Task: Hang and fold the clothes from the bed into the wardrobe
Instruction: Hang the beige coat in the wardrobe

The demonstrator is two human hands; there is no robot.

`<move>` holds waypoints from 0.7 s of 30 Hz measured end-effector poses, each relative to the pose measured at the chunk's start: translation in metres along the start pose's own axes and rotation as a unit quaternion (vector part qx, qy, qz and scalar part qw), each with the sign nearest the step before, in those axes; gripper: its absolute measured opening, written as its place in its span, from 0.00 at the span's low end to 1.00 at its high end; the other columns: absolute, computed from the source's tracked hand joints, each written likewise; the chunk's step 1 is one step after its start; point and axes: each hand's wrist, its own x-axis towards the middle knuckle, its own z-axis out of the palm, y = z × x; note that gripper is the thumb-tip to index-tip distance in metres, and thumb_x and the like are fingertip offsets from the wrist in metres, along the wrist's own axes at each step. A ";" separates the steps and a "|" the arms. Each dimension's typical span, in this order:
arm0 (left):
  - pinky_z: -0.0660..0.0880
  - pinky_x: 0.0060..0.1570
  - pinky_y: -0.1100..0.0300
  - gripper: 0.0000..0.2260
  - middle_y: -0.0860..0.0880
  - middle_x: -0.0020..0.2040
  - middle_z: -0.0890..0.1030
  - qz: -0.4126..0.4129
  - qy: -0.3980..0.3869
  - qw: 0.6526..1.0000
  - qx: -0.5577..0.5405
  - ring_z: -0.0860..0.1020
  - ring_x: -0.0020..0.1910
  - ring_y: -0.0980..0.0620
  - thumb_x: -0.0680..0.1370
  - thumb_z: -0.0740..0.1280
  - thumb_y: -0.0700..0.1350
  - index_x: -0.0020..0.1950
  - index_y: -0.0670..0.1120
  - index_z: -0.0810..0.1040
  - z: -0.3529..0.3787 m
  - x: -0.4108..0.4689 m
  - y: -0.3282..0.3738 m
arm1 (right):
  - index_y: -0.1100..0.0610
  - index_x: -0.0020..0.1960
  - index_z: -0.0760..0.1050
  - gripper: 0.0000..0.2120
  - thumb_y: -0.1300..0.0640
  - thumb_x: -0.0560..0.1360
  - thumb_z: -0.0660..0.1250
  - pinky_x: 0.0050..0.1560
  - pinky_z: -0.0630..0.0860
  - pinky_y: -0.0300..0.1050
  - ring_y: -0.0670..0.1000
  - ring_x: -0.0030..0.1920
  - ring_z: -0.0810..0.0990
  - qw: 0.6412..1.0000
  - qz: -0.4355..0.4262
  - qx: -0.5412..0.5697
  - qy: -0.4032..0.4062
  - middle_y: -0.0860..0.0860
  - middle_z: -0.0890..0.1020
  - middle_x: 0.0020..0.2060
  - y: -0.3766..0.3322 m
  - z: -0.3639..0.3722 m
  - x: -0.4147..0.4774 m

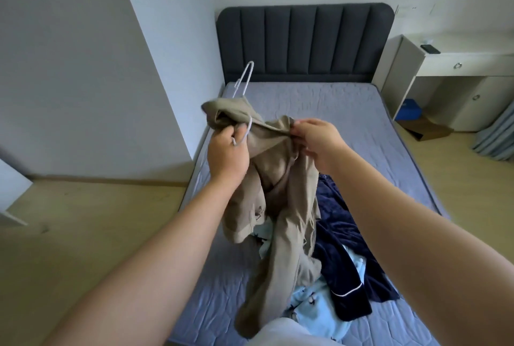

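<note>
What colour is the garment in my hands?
The garment is plain khaki; the head view shows it.

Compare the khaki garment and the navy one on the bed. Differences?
Pose: the khaki garment is held up; the navy garment lies crumpled on the mattress.
Contact: the left hand grips the khaki garment with a white hanger and the right hand pinches it; no hand touches the navy garment.
Trim: the navy garment has white piping; the khaki garment looks plain.
Shared: both overlap the light-blue cloth.
</note>
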 end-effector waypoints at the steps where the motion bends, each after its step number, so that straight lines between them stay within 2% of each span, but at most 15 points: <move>1: 0.65 0.38 0.58 0.18 0.46 0.38 0.76 0.000 -0.002 1.000 -0.013 0.74 0.40 0.45 0.82 0.62 0.50 0.35 0.45 0.72 -0.002 0.004 0.004 | 0.54 0.45 0.80 0.06 0.62 0.77 0.67 0.35 0.69 0.39 0.52 0.44 0.82 1.000 0.008 -0.011 -0.020 0.54 0.84 0.46 0.009 -0.002 -0.002; 3: 0.63 0.33 0.63 0.19 0.49 0.34 0.73 0.019 -0.009 1.000 -0.022 0.72 0.35 0.52 0.82 0.62 0.50 0.32 0.47 0.70 -0.004 0.007 0.010 | 0.55 0.48 0.81 0.14 0.71 0.74 0.62 0.35 0.77 0.38 0.49 0.43 0.84 0.995 0.033 -0.023 -0.087 0.53 0.86 0.46 0.027 -0.006 -0.006; 5: 0.62 0.33 0.62 0.19 0.50 0.33 0.70 0.044 -0.022 0.999 -0.013 0.70 0.33 0.56 0.82 0.63 0.49 0.32 0.45 0.70 -0.003 0.007 0.012 | 0.53 0.53 0.81 0.24 0.76 0.69 0.59 0.46 0.83 0.42 0.49 0.48 0.85 0.980 0.077 -0.084 -0.162 0.52 0.86 0.49 0.047 -0.008 -0.009; 6: 0.63 0.33 0.63 0.20 0.50 0.34 0.69 0.053 -0.027 0.998 -0.011 0.70 0.33 0.57 0.82 0.63 0.49 0.32 0.44 0.69 -0.002 0.005 0.012 | 0.52 0.58 0.79 0.27 0.76 0.68 0.60 0.51 0.83 0.45 0.50 0.51 0.83 0.966 0.097 -0.135 -0.199 0.52 0.84 0.53 0.058 -0.008 -0.011; 8: 0.64 0.33 0.68 0.20 0.51 0.34 0.69 0.064 -0.033 0.997 -0.021 0.70 0.33 0.59 0.83 0.62 0.49 0.31 0.47 0.67 -0.001 0.002 0.010 | 0.52 0.70 0.71 0.34 0.73 0.68 0.67 0.50 0.81 0.47 0.52 0.52 0.81 0.931 0.118 -0.232 -0.255 0.55 0.81 0.59 0.079 -0.003 -0.016; 9: 0.65 0.33 0.70 0.21 0.51 0.33 0.69 0.070 -0.033 0.997 -0.028 0.70 0.33 0.61 0.83 0.62 0.49 0.30 0.50 0.66 -0.001 0.001 0.010 | 0.53 0.72 0.69 0.35 0.71 0.68 0.69 0.50 0.80 0.48 0.52 0.51 0.81 0.922 0.117 -0.257 -0.266 0.56 0.80 0.60 0.090 0.000 -0.018; 11: 0.64 0.32 0.70 0.21 0.53 0.32 0.68 0.070 -0.032 0.996 -0.038 0.70 0.31 0.63 0.82 0.62 0.48 0.28 0.53 0.64 -0.002 0.002 0.009 | 0.54 0.72 0.70 0.30 0.64 0.72 0.72 0.60 0.78 0.51 0.54 0.58 0.80 0.918 0.098 -0.284 -0.258 0.54 0.79 0.64 0.110 0.009 -0.020; 12: 0.64 0.31 0.69 0.22 0.53 0.32 0.67 0.064 -0.032 0.996 -0.044 0.69 0.30 0.63 0.82 0.62 0.49 0.28 0.54 0.64 -0.003 0.002 0.009 | 0.54 0.72 0.70 0.28 0.58 0.74 0.73 0.63 0.76 0.50 0.54 0.61 0.78 0.913 0.081 -0.312 -0.248 0.52 0.78 0.64 0.118 0.012 -0.022; 13: 0.63 0.31 0.68 0.22 0.54 0.31 0.67 0.055 -0.033 0.997 -0.049 0.69 0.30 0.62 0.82 0.62 0.49 0.27 0.54 0.64 -0.004 0.003 0.008 | 0.54 0.71 0.71 0.27 0.52 0.75 0.73 0.61 0.76 0.46 0.53 0.60 0.78 0.905 0.063 -0.345 -0.239 0.51 0.79 0.63 0.125 0.015 -0.022; 14: 0.63 0.30 0.67 0.23 0.55 0.29 0.68 0.046 -0.035 0.997 -0.053 0.69 0.29 0.61 0.82 0.62 0.50 0.26 0.54 0.66 -0.006 0.005 0.007 | 0.54 0.67 0.74 0.22 0.49 0.76 0.71 0.54 0.76 0.40 0.51 0.55 0.79 0.902 0.049 -0.365 -0.227 0.50 0.80 0.57 0.130 0.017 -0.022; 16: 0.61 0.27 0.67 0.23 0.57 0.25 0.68 0.033 -0.033 0.997 -0.061 0.67 0.26 0.60 0.81 0.61 0.51 0.24 0.56 0.69 -0.012 0.008 0.005 | 0.56 0.55 0.78 0.12 0.50 0.78 0.68 0.38 0.74 0.37 0.49 0.41 0.78 0.915 0.041 -0.353 -0.188 0.50 0.80 0.44 0.132 0.018 -0.018; 18: 0.62 0.26 0.67 0.22 0.58 0.23 0.69 0.021 -0.012 0.998 -0.064 0.68 0.26 0.59 0.81 0.61 0.53 0.25 0.59 0.72 -0.020 0.011 0.001 | 0.55 0.52 0.79 0.06 0.54 0.79 0.66 0.37 0.76 0.41 0.51 0.39 0.79 0.943 0.069 -0.292 -0.144 0.52 0.80 0.42 0.124 0.014 -0.011; 20: 0.64 0.29 0.63 0.21 0.56 0.24 0.70 0.011 0.019 0.998 -0.051 0.70 0.28 0.58 0.80 0.60 0.55 0.26 0.57 0.73 -0.029 0.015 -0.005 | 0.56 0.55 0.80 0.09 0.59 0.79 0.63 0.40 0.77 0.47 0.55 0.42 0.79 0.964 0.073 -0.246 -0.067 0.54 0.81 0.43 0.108 0.006 -0.001; 21: 0.65 0.31 0.60 0.22 0.54 0.25 0.70 0.011 0.034 0.998 -0.042 0.70 0.28 0.57 0.80 0.60 0.56 0.27 0.54 0.71 -0.032 0.017 -0.009 | 0.56 0.55 0.81 0.10 0.59 0.78 0.62 0.38 0.75 0.46 0.55 0.40 0.79 0.969 0.048 -0.241 -0.020 0.54 0.81 0.41 0.099 0.001 0.005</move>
